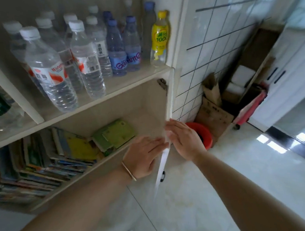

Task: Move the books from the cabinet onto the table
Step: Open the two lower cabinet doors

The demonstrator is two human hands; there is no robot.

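Both hands at the edge of the open cabinet door (164, 130), which is seen nearly edge-on and swung out toward the camera. Left hand (144, 156) on the inner side of the door, fingers straight and flat against the panel, nothing gripped; thin bangle (128, 171) on that wrist. Right hand (185, 140) on the outer side, fingers straight, tips at the door edge, grip loose and flat, holding nothing. Books (43, 159) in the cabinet's lower compartment: a leaning and slumped stack of thin colourful ones at left, a yellow book (81, 148) on top of the pile, green books (116, 134) lying at the right end near the door. Shelf above carries clear water bottles (54, 71) with white caps, blue-tinted bottles (123, 50) behind them, and a yellow-labelled bottle (160, 40) at the right end. Right of the cabinet: white tiled wall (215, 44), red bucket (202, 135) on the floor just behind the right hand, cardboard boxes (214, 114) beside it. Glossy pale tile floor (207, 192) below.
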